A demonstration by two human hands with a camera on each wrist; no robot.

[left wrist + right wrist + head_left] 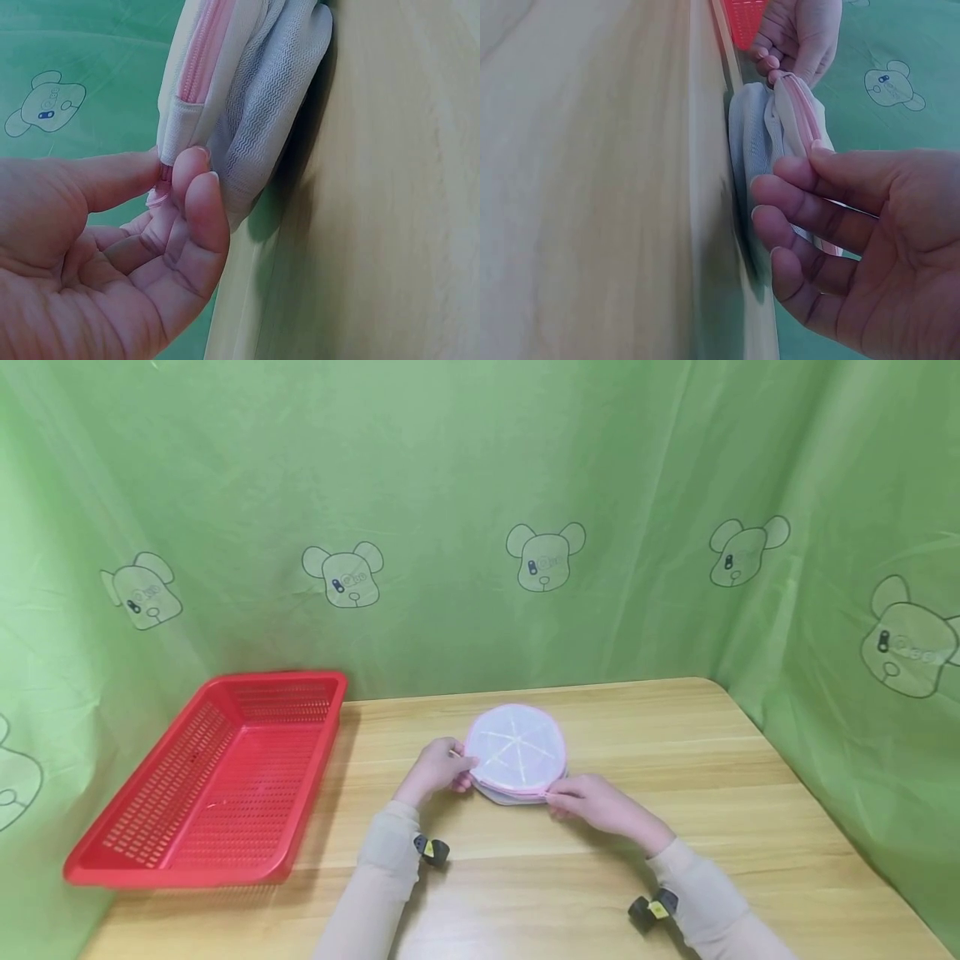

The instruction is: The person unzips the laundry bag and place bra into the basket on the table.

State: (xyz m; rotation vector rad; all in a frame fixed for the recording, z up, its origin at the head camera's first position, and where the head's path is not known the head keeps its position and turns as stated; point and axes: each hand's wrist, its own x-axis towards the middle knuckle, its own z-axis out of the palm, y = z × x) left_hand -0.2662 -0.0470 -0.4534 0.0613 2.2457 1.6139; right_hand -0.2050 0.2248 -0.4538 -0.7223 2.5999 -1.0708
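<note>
A round, flattened mesh laundry bag with white lines on top and pink trim lies on the table, its upper layer lifted a little at the near edge. At its left side my left hand pinches the edge by the end of the pink zipper between thumb and fingers. My right hand pinches the zippered rim at the near right with thumb and index finger; its other fingers curl loosely beside the bag. Whether a zipper pull sits under the right fingertips is hidden. Grey mesh folds hang below the rim.
A red plastic basket with perforated walls stands on the left of the wooden table. Green curtains with printed bear heads enclose the back and sides. Each forearm wears a dark wrist camera.
</note>
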